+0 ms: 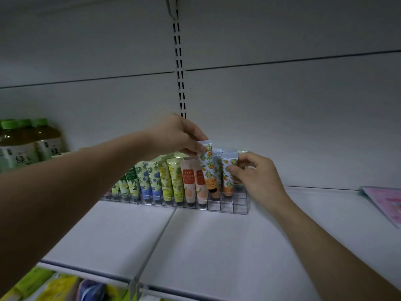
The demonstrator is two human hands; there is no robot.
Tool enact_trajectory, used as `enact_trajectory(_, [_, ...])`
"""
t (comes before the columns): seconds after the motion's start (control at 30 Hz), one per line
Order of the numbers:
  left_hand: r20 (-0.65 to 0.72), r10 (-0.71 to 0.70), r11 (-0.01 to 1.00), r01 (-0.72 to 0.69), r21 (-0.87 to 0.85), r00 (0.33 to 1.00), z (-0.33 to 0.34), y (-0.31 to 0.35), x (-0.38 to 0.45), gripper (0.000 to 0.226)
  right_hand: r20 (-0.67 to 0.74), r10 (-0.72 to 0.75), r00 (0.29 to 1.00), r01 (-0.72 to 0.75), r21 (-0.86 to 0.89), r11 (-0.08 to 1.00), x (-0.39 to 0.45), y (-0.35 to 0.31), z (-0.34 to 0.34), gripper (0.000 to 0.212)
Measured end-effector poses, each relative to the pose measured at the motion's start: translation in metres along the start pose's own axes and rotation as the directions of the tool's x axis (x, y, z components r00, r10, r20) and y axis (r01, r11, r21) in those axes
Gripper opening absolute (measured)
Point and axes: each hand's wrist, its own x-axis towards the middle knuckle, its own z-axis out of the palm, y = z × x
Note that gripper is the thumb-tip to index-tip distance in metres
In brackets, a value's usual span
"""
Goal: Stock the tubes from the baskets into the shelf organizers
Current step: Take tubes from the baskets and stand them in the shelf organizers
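A clear plastic organizer (227, 206) stands at the back of the white shelf (195, 242), holding several printed tubes cap-down: green, blue, yellow and peach ones. My left hand (178, 135) pinches the top crimp of an orange-patterned tube (208, 168), which hangs tilted just above a front slot near the organizer's right end. My right hand (256, 174) pinches another orange-patterned tube (227, 177) that stands in a slot further right. More tubes stand behind these two, partly hidden.
Green-capped tea bottles (28, 144) stand at the far left of the shelf. A pink flat package (386, 203) lies at the right edge. A slotted upright (180, 68) runs up the back wall. Colourful packets (65, 287) show on the shelf below.
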Motion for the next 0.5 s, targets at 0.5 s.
enact_trajectory(0.5, [-0.063,0.112,0.939,-0.085,0.334,0.992,0.022,0.001,-0.003,0.014,-0.149,0.119,0.982,-0.120,0.008,0.993,0.004,-0.002,-0.008,0.029])
